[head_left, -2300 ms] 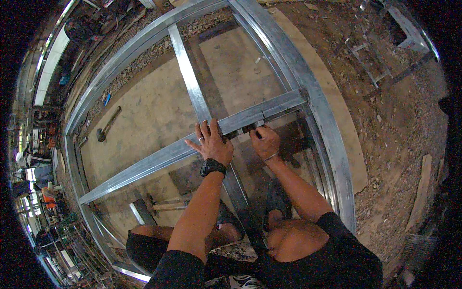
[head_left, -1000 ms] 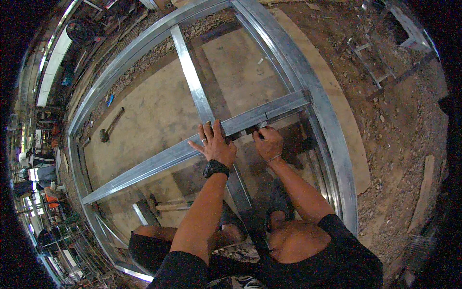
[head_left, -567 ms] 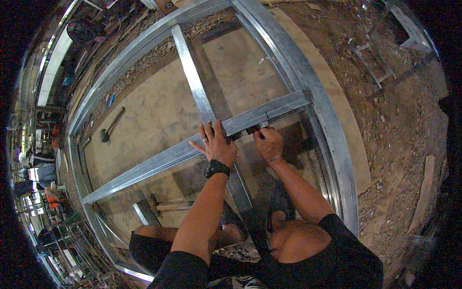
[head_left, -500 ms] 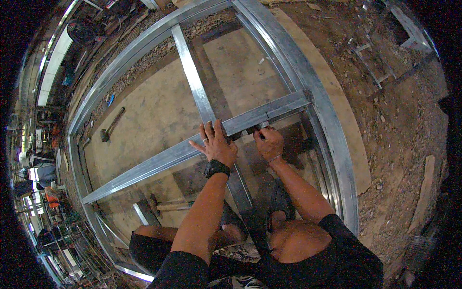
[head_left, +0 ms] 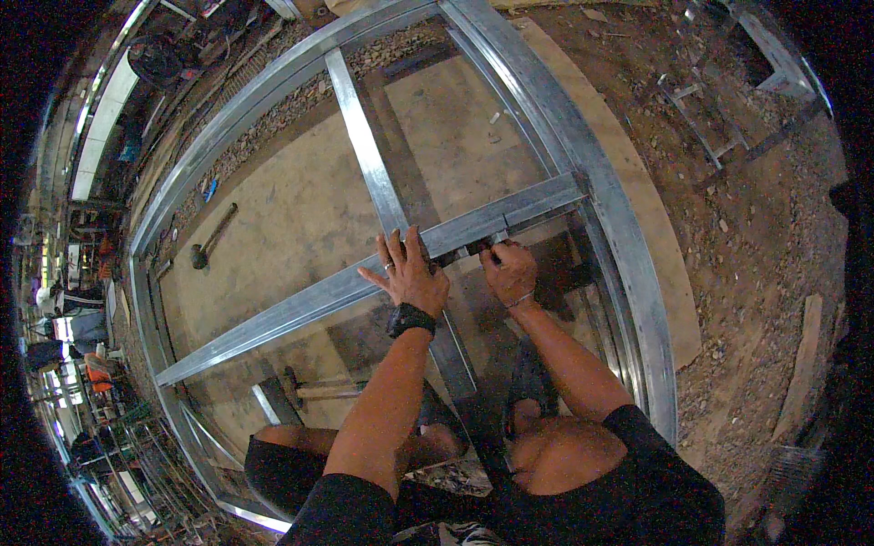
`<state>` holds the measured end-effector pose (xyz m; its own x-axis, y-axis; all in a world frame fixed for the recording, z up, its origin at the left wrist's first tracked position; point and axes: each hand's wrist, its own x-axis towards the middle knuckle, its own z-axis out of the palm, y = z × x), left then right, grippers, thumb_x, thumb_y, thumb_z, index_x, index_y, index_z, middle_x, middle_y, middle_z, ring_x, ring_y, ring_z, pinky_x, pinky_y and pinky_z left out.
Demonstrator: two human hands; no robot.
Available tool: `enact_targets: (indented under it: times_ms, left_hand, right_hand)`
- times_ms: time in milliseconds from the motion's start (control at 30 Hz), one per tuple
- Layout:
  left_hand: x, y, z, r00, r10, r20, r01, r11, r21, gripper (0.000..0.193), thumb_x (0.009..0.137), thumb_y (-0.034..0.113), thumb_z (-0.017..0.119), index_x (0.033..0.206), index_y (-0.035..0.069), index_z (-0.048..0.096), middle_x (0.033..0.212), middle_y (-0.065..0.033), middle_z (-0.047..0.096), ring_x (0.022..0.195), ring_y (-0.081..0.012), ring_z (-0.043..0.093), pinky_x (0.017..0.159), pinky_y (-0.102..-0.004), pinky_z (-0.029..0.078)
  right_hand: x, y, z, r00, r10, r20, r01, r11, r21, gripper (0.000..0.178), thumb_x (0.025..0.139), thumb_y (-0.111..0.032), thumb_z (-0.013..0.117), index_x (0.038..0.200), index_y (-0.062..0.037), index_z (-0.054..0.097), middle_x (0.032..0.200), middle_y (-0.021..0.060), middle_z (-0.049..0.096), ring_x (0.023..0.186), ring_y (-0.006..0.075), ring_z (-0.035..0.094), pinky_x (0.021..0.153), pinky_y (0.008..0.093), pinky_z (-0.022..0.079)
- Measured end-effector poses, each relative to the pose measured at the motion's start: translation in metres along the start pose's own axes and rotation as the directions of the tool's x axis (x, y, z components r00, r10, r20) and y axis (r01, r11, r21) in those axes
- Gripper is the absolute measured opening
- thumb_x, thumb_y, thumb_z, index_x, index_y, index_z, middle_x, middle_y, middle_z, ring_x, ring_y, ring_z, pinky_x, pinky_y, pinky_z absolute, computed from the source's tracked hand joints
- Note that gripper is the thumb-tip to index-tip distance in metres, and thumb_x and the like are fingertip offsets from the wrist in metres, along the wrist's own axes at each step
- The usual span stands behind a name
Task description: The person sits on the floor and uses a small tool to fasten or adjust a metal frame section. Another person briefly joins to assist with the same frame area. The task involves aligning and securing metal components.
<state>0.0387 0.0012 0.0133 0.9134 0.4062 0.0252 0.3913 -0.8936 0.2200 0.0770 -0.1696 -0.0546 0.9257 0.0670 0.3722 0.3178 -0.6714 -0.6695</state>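
One straight, silvery metal crossbar (head_left: 332, 291) spans a shiny metal frame (head_left: 628, 264), the left hand (head_left: 414, 278) splayed on the crossbar, the right hand (head_left: 512, 275) bunched at its near edge, any hold unclear.

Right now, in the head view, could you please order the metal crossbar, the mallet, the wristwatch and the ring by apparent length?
Largest to smallest:
1. Metal crossbar, under the left hand
2. Mallet
3. Black wristwatch
4. Ring
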Motion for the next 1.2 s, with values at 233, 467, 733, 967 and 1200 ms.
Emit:
enact_targets:
  times_ms: [233, 467, 733, 967, 1200]
  left_hand:
    - [0.0, 0.006, -0.004, 0.995, -0.057, 0.083, 0.051, 0.997, 0.065, 0.084, 0.075, 0.022, 0.073, 0.153, 0.024, 0.043, 0.164, -0.0079, 0.036, 0.159, -0.0332, 0.017, 0.114, -0.0823, -0.004]
    - [0.001, 0.014, -0.007, 0.983, -0.125, 0.134, 0.117, 0.991, 0.068, 0.096, 0.068, 0.017, 0.075, 0.156, 0.027, 0.038, 0.17, -0.014, 0.024, 0.161, -0.0356, 0.003, 0.114, -0.0819, -0.007]
    - [0.002, 0.015, -0.006, 0.978, -0.151, 0.145, 0.141, 0.987, 0.082, 0.095, 0.068, 0.017, 0.077, 0.155, 0.027, 0.039, 0.168, -0.014, 0.027, 0.161, -0.0346, 0.005, 0.114, -0.0824, -0.005]
    - [0.002, 0.016, -0.007, 0.978, -0.143, 0.155, 0.132, 0.988, 0.08, 0.097, 0.069, 0.017, 0.078, 0.155, 0.026, 0.036, 0.168, -0.0135, 0.027, 0.161, -0.0344, 0.006, 0.113, -0.083, -0.004]
    - [0.002, 0.017, -0.012, 0.973, -0.152, 0.174, 0.14, 0.987, 0.078, 0.096, 0.069, 0.018, 0.076, 0.156, 0.026, 0.035, 0.167, -0.0139, 0.028, 0.161, -0.035, 0.007, 0.113, -0.0828, -0.006]
  right_hand:
    - [-0.003, 0.003, 0.006, 0.999, 0.04, -0.006, -0.04, 0.999, -0.002, 0.02, 0.083, -0.021, 0.078, 0.076, -0.0068, 0.066, 0.072, 0.0165, 0.065, 0.069, 0.0387, 0.065, 0.065, 0.0492, 0.051]
    - [-0.004, 0.004, 0.006, 0.997, 0.081, -0.001, -0.08, 0.992, 0.094, 0.019, 0.084, -0.021, 0.078, 0.08, -0.0049, 0.068, 0.077, 0.0175, 0.068, 0.073, 0.0384, 0.067, 0.067, 0.0461, 0.053]
    - [-0.004, 0.001, 0.007, 0.994, 0.108, -0.018, -0.105, 0.989, 0.103, 0.019, 0.085, -0.02, 0.078, 0.08, -0.0046, 0.068, 0.078, 0.0181, 0.067, 0.073, 0.0386, 0.067, 0.066, 0.0459, 0.052]
    - [-0.006, 0.007, 0.013, 0.994, 0.064, -0.088, -0.054, 0.992, 0.113, 0.02, 0.085, -0.021, 0.078, 0.08, -0.0049, 0.067, 0.078, 0.0174, 0.067, 0.074, 0.0392, 0.067, 0.068, 0.0469, 0.053]
    - [-0.006, 0.005, 0.009, 0.997, 0.07, -0.027, -0.067, 0.994, 0.088, 0.02, 0.084, -0.021, 0.079, 0.079, -0.0053, 0.067, 0.078, 0.0168, 0.067, 0.075, 0.0392, 0.067, 0.068, 0.0469, 0.053]
